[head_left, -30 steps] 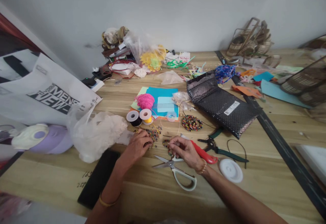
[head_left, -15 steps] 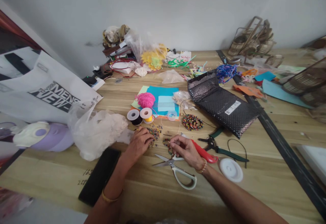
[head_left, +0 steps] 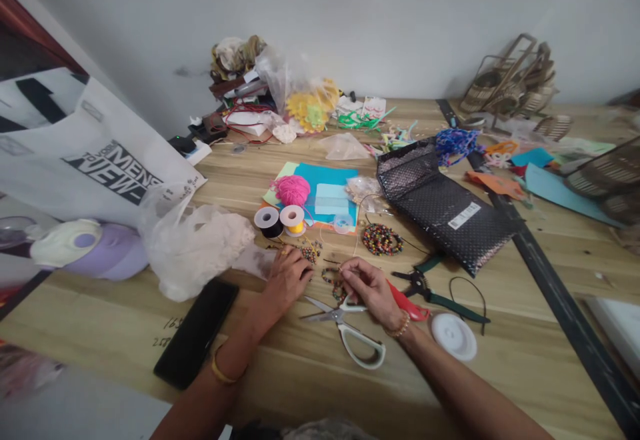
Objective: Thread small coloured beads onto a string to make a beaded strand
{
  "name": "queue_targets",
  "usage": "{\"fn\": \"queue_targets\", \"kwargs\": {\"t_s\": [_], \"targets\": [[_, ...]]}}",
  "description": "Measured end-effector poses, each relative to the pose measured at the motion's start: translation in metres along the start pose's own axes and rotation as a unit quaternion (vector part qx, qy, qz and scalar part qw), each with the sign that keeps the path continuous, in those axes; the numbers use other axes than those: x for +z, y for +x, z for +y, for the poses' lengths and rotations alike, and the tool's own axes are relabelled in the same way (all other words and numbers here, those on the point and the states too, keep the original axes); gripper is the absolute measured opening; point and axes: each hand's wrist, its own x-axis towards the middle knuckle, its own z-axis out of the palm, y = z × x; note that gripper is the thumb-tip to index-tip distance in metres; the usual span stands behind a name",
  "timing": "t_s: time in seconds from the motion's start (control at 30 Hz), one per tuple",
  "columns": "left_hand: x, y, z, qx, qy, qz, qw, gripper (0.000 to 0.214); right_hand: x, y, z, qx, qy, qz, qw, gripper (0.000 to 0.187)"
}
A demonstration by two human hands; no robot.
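White-handled scissors (head_left: 364, 359) lie open toward the near edge of the table (head_left: 440, 387), blades aimed at its left edge. Just beyond, the bead strand (head_left: 339, 291) lies between the hands, its long axis curved, the bend bulging toward the left edge. By it the right hand (head_left: 370, 287) pinches thumb and forefinger together; what they hold is too small to tell. The left hand (head_left: 289, 277) curls its fingers down at loose beads (head_left: 311, 253); whether it grips any, I cannot tell. Farther off sits pink yarn (head_left: 293, 190).

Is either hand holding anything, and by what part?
Right hand seems to pinch the beaded strand near one end; left hand, at the loose beads, hides any hold.
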Motion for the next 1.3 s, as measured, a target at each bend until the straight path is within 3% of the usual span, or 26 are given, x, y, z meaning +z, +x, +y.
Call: {"fn": "queue_targets", "kwargs": {"t_s": [0.37,0.53,0.67,0.8,0.97,1.13,1.3], "targets": [[0.004,-0.001,-0.003,0.022,0.002,0.012,1.000,0.013,-0.001,0.000,0.001,0.009,-0.013,0.008,1.000,0.036],[0.004,0.000,-0.002,0.007,-0.097,0.065,0.993,0.012,0.001,-0.001,0.002,-0.001,-0.027,0.006,1.000,0.035],[0.000,0.000,0.006,-0.012,-0.255,0.093,0.962,0.007,0.003,-0.002,0.000,0.002,-0.036,-0.003,0.999,0.035],[-0.004,0.000,0.015,-0.098,-0.408,0.016,0.908,0.012,0.004,-0.002,-0.002,0.011,-0.033,-0.021,0.999,0.037],[0.000,0.002,0.015,-0.171,-0.496,-0.040,0.850,0.016,0.003,0.000,-0.002,0.006,-0.024,-0.038,0.999,0.039],[0.007,0.003,0.010,-0.194,-0.522,-0.040,0.830,0.018,0.003,0.001,-0.003,0.001,-0.014,-0.038,0.999,0.037],[0.012,0.001,0.006,-0.194,-0.521,-0.049,0.830,0.020,0.003,0.002,-0.002,-0.003,-0.016,-0.039,0.999,0.038]]}}
